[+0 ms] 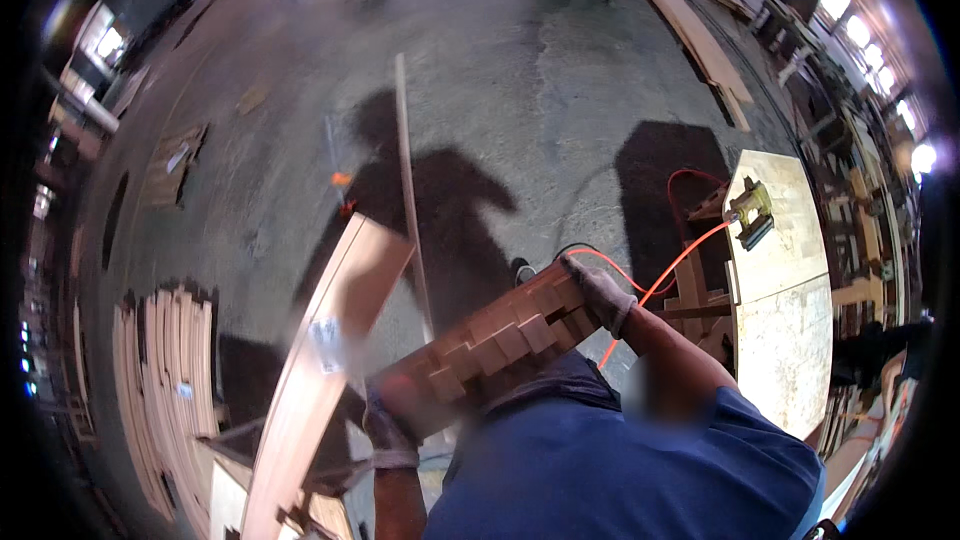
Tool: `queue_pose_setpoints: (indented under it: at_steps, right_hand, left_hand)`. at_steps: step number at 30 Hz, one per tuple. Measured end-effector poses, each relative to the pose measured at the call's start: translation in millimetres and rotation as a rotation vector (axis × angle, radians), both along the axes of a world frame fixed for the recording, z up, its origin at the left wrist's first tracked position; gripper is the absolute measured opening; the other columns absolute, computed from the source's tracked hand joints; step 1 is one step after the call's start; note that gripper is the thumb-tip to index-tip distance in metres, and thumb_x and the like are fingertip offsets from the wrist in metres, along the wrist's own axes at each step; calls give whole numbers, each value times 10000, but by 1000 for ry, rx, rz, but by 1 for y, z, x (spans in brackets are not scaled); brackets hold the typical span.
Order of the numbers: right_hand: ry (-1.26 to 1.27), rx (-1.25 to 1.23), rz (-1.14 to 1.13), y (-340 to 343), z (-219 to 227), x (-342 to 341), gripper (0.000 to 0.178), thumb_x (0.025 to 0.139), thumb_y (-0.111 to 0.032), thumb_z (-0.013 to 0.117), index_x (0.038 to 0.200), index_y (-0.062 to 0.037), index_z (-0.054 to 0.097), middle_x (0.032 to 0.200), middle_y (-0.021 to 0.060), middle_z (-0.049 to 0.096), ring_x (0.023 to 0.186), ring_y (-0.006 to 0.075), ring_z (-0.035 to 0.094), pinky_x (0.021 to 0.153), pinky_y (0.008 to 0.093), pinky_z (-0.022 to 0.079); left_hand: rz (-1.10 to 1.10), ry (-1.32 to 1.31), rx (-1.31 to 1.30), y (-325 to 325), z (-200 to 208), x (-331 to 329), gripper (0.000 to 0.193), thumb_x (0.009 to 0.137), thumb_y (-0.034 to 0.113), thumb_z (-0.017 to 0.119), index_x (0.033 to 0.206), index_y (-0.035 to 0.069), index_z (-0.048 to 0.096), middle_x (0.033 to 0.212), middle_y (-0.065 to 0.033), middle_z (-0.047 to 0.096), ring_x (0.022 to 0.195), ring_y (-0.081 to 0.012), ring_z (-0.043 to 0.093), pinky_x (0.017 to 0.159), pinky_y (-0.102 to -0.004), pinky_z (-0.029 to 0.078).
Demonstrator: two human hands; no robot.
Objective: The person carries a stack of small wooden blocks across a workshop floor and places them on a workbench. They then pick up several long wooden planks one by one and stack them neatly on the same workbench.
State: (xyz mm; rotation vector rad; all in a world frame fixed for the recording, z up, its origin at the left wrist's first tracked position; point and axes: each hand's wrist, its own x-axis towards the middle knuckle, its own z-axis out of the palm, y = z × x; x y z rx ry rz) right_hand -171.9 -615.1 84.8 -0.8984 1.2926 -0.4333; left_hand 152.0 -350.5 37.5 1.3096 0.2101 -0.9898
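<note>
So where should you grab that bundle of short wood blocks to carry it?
Grab the bundle of wood blocks at its two ends, one hand from each side. It is a long, loose stack with stepped ends, so squeezing inward keeps the blocks together. Here the right hand presses on the far end and the left hand is at the near end.

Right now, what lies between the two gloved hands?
Head view: a bundle of short wood blocks spans from the left hand to the right hand.

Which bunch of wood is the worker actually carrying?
The stepped bundle of short boards, gripped by both gloved hands, left and right. The floor stack lies untouched.
</note>
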Motion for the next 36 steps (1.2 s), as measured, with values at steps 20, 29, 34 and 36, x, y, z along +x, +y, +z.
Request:
queue_pose_setpoints:
  at_steps: [20,29,34,36]
  right_hand:
    - [88,-176,180,-473,-6,43,705,1022,-667,563,1234,-21,747,1181,96,746,1028,205,685,914,391,566]
    - [244,-269,168,-685,-39,92,769,1082,-674,328,1324,-18,647,1152,288,709,1094,471,672,1008,505,485]
    - [402,-492,145,-790,-56,92,456,1093,-336,492,1466,-77,538,1178,210,731,1093,364,708,940,454,559]
    - [337,-355,6,-837,-36,98,487,1088,-449,530,1340,-54,663,1214,139,741,1089,277,710,942,419,575]
  left_hand:
    - [-185,-62,-55,-463,15,70,596,1066,566,533,1370,63,630,1242,-106,693,1118,-295,685,1011,-456,561]
    - [-234,-175,-243,-716,-39,159,565,1036,501,573,1389,61,613,1268,-143,690,1126,-289,677,955,-432,586]
    - [-724,-361,-74,-908,-2,187,598,1059,576,515,1349,68,638,1224,-143,715,1096,-315,696,945,-457,604]
    - [-677,-131,-111,-976,-4,210,613,1064,600,501,1326,67,649,1206,-135,722,1072,-321,706,933,-464,612]
